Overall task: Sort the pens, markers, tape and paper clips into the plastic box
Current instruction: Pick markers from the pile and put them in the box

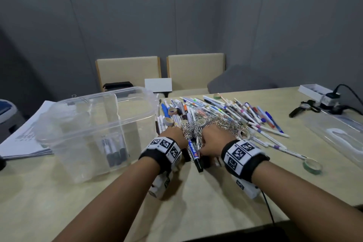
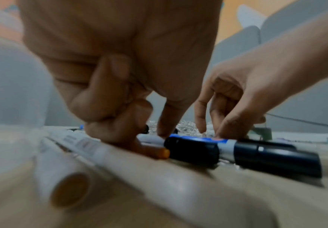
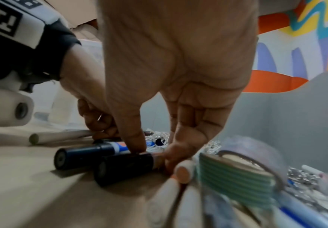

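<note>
The clear plastic box (image 1: 94,127) stands left of centre with a few dark-capped markers (image 1: 115,153) upright inside. To its right lies a pile of pens, markers, tape rolls and paper clips (image 1: 214,118). Both hands work at the pile's near edge. My left hand (image 2: 149,135) curls its fingers and thumb down onto an orange-capped pen (image 2: 160,152). My right hand (image 3: 155,151) pinches a black-capped marker (image 3: 126,168) between thumb and fingers. A second marker with a blue label (image 3: 85,155) lies beside it on the table.
A stack of papers (image 1: 25,137) lies left of the box. A green tape roll (image 1: 312,166) sits alone near my right wrist. A clear lid (image 1: 337,135), a watch (image 1: 304,107) and a plugged-in adapter (image 1: 332,100) occupy the right side. Two chairs (image 1: 127,72) stand behind the table.
</note>
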`<state>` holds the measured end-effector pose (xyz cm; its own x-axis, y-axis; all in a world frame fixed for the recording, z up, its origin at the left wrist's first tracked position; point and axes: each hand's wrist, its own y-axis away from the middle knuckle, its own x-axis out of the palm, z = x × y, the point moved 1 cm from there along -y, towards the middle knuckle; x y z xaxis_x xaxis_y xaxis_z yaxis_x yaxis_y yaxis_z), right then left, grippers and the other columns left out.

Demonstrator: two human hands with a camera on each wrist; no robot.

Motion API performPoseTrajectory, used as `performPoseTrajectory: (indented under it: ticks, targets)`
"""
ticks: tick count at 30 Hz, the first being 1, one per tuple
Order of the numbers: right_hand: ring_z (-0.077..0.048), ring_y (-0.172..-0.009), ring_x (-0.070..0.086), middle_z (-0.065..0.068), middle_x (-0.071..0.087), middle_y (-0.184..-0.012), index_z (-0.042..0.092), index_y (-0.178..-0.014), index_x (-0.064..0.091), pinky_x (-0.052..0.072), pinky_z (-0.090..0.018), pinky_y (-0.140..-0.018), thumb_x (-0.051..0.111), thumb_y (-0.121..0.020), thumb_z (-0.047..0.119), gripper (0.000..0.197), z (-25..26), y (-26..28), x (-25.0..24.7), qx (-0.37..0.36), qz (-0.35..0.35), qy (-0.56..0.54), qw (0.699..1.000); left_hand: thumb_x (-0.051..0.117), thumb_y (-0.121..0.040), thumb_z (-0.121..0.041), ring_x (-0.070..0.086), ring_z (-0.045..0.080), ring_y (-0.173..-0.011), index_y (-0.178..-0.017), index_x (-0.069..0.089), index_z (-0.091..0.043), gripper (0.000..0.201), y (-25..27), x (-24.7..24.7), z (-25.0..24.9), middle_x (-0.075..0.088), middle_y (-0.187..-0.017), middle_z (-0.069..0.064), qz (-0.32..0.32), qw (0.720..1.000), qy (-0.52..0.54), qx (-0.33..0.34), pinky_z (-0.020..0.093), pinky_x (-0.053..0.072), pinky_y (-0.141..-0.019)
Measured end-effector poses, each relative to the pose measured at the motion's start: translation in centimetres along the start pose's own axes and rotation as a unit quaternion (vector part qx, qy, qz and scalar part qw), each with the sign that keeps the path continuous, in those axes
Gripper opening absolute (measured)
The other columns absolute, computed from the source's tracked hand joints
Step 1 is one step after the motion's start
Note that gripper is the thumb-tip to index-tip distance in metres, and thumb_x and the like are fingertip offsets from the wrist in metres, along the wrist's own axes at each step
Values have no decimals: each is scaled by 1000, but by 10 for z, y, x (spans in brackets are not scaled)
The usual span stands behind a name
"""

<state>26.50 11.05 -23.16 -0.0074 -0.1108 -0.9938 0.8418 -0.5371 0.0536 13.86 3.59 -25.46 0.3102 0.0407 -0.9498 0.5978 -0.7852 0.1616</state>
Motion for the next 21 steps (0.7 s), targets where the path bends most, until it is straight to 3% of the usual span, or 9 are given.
performPoseTrajectory:
  ticks: [3, 6, 9, 12, 15, 17, 19, 21]
  targets:
    - [-25, -74, 55, -4, 49, -75, 12, -66, 48, 48, -29, -64, 71, -76, 25, 29, 7, 2, 1, 19, 5, -1, 1000, 58, -85, -29, 56, 25, -75, -84, 61, -6, 23, 4, 0, 2, 57, -80, 8, -12, 1000, 16, -11, 27, 45, -63]
    - [-23, -79, 56, -5, 52, -89, 11, -84, 54, 46, -28, -64, 75, -74, 25, 28, 7, 1, 0, 52, 10, -62, 997, 63, -80, -33, 57, 23, -69, -73, 58, -8, 27, 8, -1, 2, 56, -73, 7, -10, 999, 35, -31, 26, 44, -57]
    - [-24, -87, 58, -8, 55, -103, 10, -104, 52, 49, -30, -69, 79, -70, 25, 46, 5, 2, 1, 74, 16, -89, 993, 68, -75, -35, 55, 19, -62, -67, 55, -11, 28, 13, -1, -1, 55, -69, 4, -12, 998, 38, -47, 24, 45, -54]
    - [-30, -104, 59, -12, 53, -118, 10, -120, 47, 53, -35, -83, 82, -67, 27, 66, 6, 3, 5, 78, 19, -66, 995, 68, -73, -35, 59, 21, -68, -77, 62, -10, 26, 16, -1, -6, 60, -76, 6, -6, 999, 28, -40, 25, 48, -57]
    - [-25, -96, 63, -9, 56, -117, 10, -125, 47, 56, -32, -73, 81, -68, 15, 67, 6, 2, -1, 101, 37, -117, 987, 65, -75, -29, 61, 25, -75, -79, 58, -9, 21, 19, -3, -8, 61, -84, 9, -5, 999, 20, -47, 28, 51, -63]
    - [-22, -83, 67, -9, 60, -108, 7, -122, 52, 57, -30, -60, 78, -69, 7, 59, 4, 0, -17, 126, 67, -181, 973, 65, -78, -28, 61, 25, -78, -84, 58, -8, 22, 19, -6, -6, 60, -88, 10, -10, 998, 30, -53, 28, 52, -65]
    - [-20, -69, 67, -10, 65, -93, 2, -110, 56, 55, -28, -51, 74, -76, 6, 38, 1, 0, -40, 128, 92, -166, 973, 66, -81, -26, 62, 24, -86, -104, 56, -4, 33, 16, -13, -3, 59, -99, 12, -23, 998, 40, -51, 27, 49, -66]
    - [-18, -73, 63, -5, 63, -87, 0, -103, 60, 50, -25, -54, 68, -82, 9, 25, -6, 0, -63, 125, 123, -102, 979, 64, -84, -24, 59, 25, -95, -119, 47, -4, 44, 17, -24, -2, 55, -110, 14, -35, 998, 44, -43, 28, 45, -69]
